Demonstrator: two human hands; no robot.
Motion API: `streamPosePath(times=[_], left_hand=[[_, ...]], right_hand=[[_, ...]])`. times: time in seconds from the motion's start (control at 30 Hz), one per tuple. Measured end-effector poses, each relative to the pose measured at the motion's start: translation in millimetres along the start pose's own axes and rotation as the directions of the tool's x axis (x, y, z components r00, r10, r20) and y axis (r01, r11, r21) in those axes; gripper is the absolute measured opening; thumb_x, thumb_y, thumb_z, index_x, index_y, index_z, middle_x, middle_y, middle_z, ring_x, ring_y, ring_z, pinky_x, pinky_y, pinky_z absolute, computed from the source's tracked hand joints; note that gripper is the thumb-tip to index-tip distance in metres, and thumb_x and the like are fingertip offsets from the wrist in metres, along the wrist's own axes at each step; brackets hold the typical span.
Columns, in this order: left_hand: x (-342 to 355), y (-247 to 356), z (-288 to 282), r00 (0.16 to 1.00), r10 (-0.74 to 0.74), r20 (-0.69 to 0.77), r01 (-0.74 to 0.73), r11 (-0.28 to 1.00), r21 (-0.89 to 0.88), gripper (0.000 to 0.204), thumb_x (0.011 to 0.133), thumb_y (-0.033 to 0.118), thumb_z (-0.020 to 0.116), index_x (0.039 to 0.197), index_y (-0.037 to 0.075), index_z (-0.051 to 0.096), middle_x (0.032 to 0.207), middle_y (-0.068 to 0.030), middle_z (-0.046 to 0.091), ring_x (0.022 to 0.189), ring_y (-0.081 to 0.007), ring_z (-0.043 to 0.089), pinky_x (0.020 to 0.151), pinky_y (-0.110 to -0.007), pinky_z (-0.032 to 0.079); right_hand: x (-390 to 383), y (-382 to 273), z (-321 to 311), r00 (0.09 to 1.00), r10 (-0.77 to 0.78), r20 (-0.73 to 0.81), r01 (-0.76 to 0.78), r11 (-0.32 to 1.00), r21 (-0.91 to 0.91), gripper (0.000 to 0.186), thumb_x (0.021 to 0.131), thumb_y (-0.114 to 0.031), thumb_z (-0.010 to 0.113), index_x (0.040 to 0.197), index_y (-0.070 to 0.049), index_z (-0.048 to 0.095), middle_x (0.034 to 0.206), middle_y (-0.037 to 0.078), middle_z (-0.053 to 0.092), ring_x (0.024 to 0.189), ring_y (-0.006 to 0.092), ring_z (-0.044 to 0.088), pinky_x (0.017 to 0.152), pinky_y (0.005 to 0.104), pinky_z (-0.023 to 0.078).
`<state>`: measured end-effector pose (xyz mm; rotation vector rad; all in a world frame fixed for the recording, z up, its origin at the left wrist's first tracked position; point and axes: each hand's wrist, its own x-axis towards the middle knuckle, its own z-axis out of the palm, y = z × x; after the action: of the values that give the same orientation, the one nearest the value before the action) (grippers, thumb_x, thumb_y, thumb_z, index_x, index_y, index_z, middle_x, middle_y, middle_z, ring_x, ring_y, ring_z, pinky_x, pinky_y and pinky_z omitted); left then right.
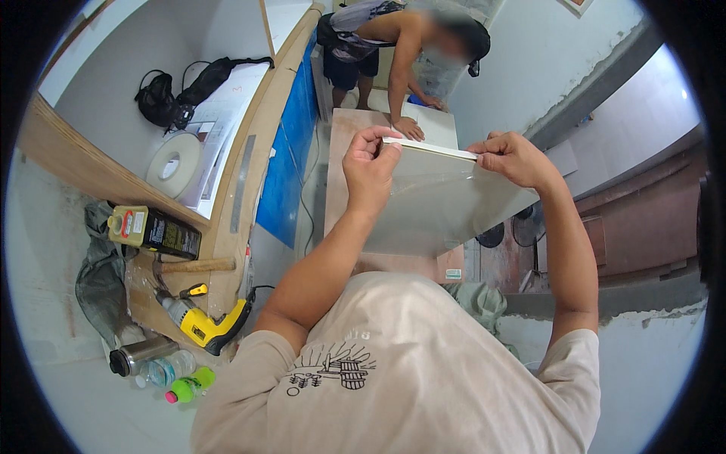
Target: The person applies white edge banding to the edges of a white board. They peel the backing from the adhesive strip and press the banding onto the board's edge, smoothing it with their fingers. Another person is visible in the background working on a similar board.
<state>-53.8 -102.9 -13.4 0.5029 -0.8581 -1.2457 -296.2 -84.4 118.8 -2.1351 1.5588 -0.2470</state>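
Beige shirt nearest; left hand and right hand pinch a white strip — laid along the panel's edge, not yet released.

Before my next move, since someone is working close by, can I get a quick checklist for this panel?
1. Left hand pinching the white strip near its left end: ok.
2. Right hand pinching its right end: ok.
3. Strip seated flush on the grey panel: cannot tell.
4. Co-worker's hand well clear: not ok, I'd say; it shows just beyond the strip.
5. Yellow power tool away from the panel: ok, lying off to the left.
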Motion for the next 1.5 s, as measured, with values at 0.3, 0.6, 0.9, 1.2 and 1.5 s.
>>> streamPosePath(times=[0.3,0.6,0.9,1.2,1.5], left_hand=[[-4.6,-4.8,-4.4,1.000,0.022,0.016,-0.021,0.998,-0.055,0.030,0.088,-0.001,0.066,0.115,0.001,0.052,0.110,-0.0099,0.065,0.096,-0.0100,0.057,0.085,-0.023,0.045],[-2.9,-4.7,-2.3,0.999,0.033,0.008,-0.032,0.997,-0.066,0.027,0.089,0.000,0.067,0.113,0.001,0.054,0.105,-0.0075,0.066,0.089,-0.0071,0.057,0.079,-0.020,0.044],[-4.1,-7.6,-3.7,0.999,0.043,-0.016,-0.042,0.999,0.029,0.023,0.088,-0.001,0.066,0.108,0.001,0.057,0.096,-0.0022,0.064,0.076,-0.0031,0.049,0.066,-0.018,0.040],[-4.5,-7.0,-3.5,0.999,0.041,-0.029,-0.041,0.999,0.006,0.022,0.087,-0.001,0.066,0.107,0.002,0.057,0.099,-0.0052,0.066,0.081,-0.0049,0.054,0.071,-0.020,0.044],[-1.4,-9.4,-3.9,0.995,0.102,-0.003,-0.102,0.994,-0.028,0.023,0.088,-0.004,0.065,0.107,0.005,0.054,0.103,-0.0072,0.066,0.084,-0.0069,0.056,0.075,-0.021,0.046]], right_hand=[[-2.8,-10.4,-0.4,0.995,0.104,-0.004,-0.104,0.995,0.009,0.033,0.085,-0.019,0.066,0.115,-0.009,0.073,0.080,0.009,0.056,0.076,0.0207,0.055,0.072,0.0311,0.046],[-2.5,-12.2,0.5,0.998,0.066,-0.013,-0.066,0.998,0.008,0.034,0.084,-0.015,0.064,0.115,-0.007,0.073,0.074,0.003,0.051,0.073,0.0153,0.049,0.070,0.0297,0.043],[2.1,-4.8,-3.8,0.997,0.071,0.043,-0.073,0.997,0.025,0.033,0.084,-0.018,0.068,0.114,-0.006,0.073,0.078,0.012,0.061,0.078,0.0218,0.057,0.074,0.0326,0.048],[0.9,-5.8,-3.5,0.999,0.035,0.037,-0.034,0.999,-0.012,0.035,0.085,-0.020,0.065,0.115,-0.006,0.072,0.080,0.014,0.062,0.079,0.0238,0.058,0.074,0.0341,0.048],[1.5,-6.2,-5.5,0.999,0.002,0.052,0.000,0.999,-0.034,0.032,0.088,-0.019,0.065,0.117,-0.007,0.071,0.079,0.012,0.059,0.075,0.0232,0.057,0.072,0.0347,0.048]])
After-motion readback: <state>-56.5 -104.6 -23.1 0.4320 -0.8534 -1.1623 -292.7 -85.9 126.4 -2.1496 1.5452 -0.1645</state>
